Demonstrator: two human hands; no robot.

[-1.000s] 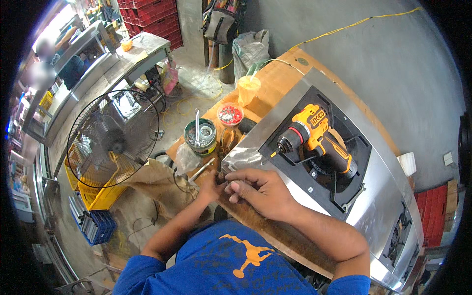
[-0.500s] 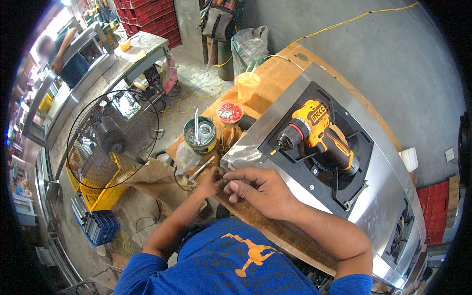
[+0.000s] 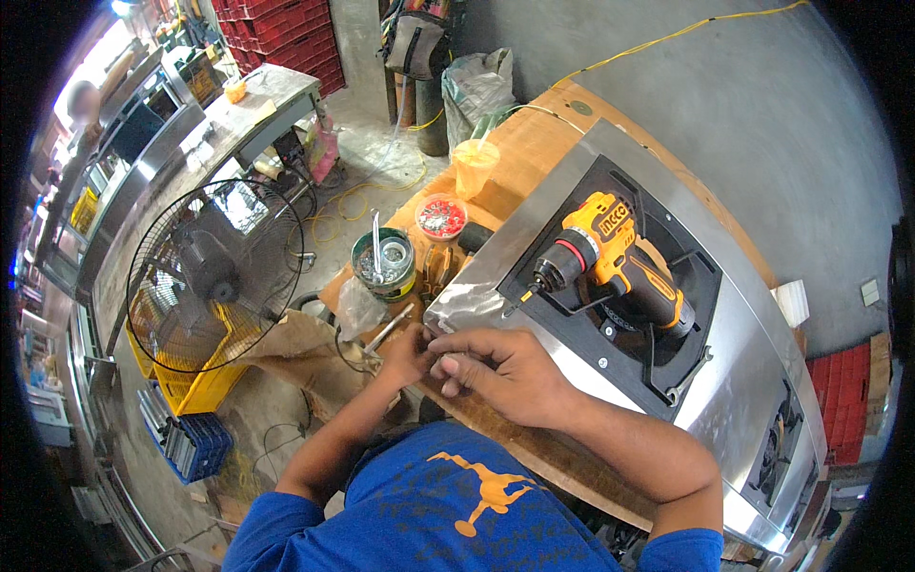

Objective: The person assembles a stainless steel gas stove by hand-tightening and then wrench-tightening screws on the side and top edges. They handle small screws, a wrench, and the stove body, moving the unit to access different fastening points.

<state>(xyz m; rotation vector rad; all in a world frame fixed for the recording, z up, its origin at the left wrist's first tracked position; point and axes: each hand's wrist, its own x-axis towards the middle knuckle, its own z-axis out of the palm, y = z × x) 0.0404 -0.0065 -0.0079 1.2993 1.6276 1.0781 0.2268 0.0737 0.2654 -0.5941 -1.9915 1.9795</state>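
My left hand [image 3: 408, 355] and my right hand [image 3: 510, 377] meet at the near left corner of a stainless steel panel [image 3: 467, 297]. The fingers of both are curled, and the right thumb presses against its fingers. Whatever they grip is too small or hidden to make out. Just beyond the left hand is a metal rod [image 3: 389, 330]; whether it is touched I cannot tell. On the panel's black burner recess [image 3: 596, 334] lies a yellow and black cordless drill [image 3: 620, 267], its bit pointing left. An open-ended wrench [image 3: 688, 377] rests right of the recess.
Left of the panel, the wooden bench [image 3: 519, 148] bears a green tub [image 3: 384, 262] of hardware, a bowl of red pieces [image 3: 441, 217], pliers [image 3: 437, 267] and an orange drink cup [image 3: 474, 164]. A floor fan [image 3: 217, 272] stands left, above a yellow crate [image 3: 186, 386]. A person [image 3: 86, 119] is far left.
The view has shifted slightly. My hands stay together at the panel corner with nearly the same finger pose. The person far left has changed posture a little.
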